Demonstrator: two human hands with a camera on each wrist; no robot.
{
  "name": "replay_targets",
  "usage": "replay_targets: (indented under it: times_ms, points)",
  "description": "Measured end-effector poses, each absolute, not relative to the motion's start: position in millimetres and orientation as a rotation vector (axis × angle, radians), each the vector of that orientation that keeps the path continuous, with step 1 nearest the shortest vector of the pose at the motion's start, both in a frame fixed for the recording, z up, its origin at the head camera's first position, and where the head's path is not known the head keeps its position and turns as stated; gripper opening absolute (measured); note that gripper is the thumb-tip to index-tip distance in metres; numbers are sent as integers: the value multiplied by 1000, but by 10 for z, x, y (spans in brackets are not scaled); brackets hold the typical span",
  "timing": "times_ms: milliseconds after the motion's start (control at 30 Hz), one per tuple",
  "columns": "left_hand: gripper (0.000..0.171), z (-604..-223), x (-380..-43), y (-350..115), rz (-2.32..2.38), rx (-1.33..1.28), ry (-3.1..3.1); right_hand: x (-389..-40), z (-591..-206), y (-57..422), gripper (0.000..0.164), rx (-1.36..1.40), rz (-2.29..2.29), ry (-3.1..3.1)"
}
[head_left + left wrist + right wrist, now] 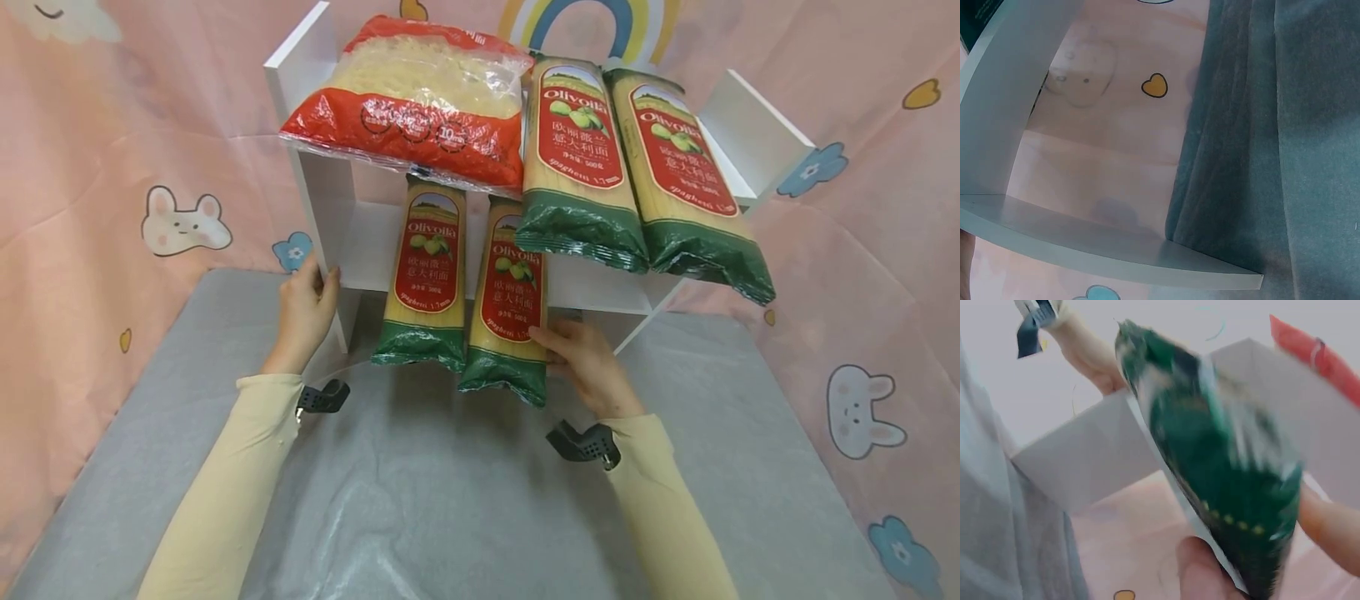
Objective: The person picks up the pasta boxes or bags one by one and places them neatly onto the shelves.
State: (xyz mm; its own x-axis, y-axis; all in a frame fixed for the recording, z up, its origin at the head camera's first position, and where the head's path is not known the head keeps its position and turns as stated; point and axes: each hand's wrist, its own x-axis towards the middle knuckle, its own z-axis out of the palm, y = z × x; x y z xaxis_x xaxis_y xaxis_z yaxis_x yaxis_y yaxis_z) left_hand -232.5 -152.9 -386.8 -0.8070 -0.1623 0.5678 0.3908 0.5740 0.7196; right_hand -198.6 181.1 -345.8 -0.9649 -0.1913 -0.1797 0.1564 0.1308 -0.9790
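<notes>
My left hand (303, 308) grips the front edge of the left side panel of a white shelf (360, 258). On the right, my right hand (588, 358) holds a green-ended spaghetti pack (506, 350) by its lower right side. In the right wrist view, a thumb and a finger sit on either side of the pack's green end (1229, 475). This pack lies on the middle board with its front end jutting out. Just left of it lies a matching spaghetti pack (423, 283). The left wrist view shows the shelf's lower panels (1116, 250), with only a sliver of hand.
Across the shelf top lie a red noodle bag (420, 108) and two more spaghetti packs, one in the middle (573, 158) and one farther right (686, 175), overhanging the front. Grey cloth (450, 508) covers the table. A pink patterned curtain (97, 167) hangs around it.
</notes>
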Motion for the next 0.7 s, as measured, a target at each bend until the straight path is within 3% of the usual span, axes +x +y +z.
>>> replay_targets:
  times_ms: [233, 700]
  points:
    - [16, -3879, -2349, -1572, -1193, -179, -2194, -1766, -3478, 1807, 42, -121, -1881, 2195]
    - [17, -3911, -2340, -1574, -1185, -168, -2208, -1999, -3465, 1841, 41, -166, -1884, 2226]
